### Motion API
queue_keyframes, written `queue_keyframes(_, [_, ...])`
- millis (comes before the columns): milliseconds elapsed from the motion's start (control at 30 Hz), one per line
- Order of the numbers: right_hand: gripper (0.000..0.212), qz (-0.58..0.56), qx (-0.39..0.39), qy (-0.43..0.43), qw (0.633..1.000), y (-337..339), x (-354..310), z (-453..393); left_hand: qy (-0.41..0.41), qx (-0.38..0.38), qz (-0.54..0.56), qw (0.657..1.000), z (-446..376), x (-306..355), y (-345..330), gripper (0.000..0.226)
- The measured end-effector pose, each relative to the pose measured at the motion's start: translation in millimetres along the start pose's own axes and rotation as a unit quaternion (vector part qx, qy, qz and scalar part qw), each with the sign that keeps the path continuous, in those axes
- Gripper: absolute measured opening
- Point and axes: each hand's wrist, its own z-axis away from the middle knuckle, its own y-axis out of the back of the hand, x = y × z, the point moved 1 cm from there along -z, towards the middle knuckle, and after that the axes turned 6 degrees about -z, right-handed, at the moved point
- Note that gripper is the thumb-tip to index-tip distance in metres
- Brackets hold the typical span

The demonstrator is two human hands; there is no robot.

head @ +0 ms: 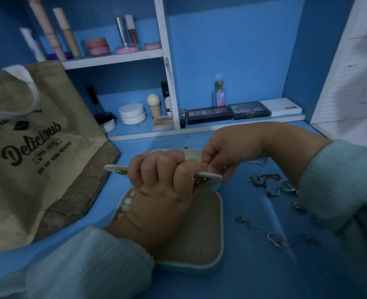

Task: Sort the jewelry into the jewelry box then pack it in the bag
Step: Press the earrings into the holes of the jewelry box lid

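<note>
1. Jewelry box [200, 229], pale and open, lies on the blue surface [253, 277] near the middle, with its beige tray facing up.
2. Left hand [156, 180] hangs over the box; its fingers [150, 167] are curled tightly round a flat white panel with gold clasps [115, 169], held level above the tray and hiding the far part of the box.
3. Right hand [228, 154] pinches the right end of that panel with bent fingers; what lies between the fingertips cannot be made out.
4. Loose jewelry [271, 184], rings and chains, is scattered on the surface to the right of the box, with a necklace [273, 237] nearer.
5. Bag [33, 147], tan with dark lettering, stands to the left, just beside the box.
6. Shelves [113, 59] at the far side carry cosmetics, and eyeshadow palettes [228, 113] lie far right.
</note>
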Motion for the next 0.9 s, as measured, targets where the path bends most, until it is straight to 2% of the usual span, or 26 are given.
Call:
queue_keyframes(500, [0.013,-0.004,-0.006,-0.006,1.0,-0.9,0.4,-1.8,-0.004,0.0,-0.013,1.0,0.3,0.3,-0.5,0.032])
queue_keyframes(633, [0.014,0.001,-0.008,-0.012,1.0,-1.9,-1.5,-2.4,-0.011,0.013,-0.037,0.999,-0.9,0.7,-0.3,0.024])
queue_keyframes(900, [0.013,0.021,-0.021,-0.009,1.0,-2.1,-4.9,-0.5,-0.016,0.009,-0.025,0.999,-0.2,0.1,-0.9,0.03])
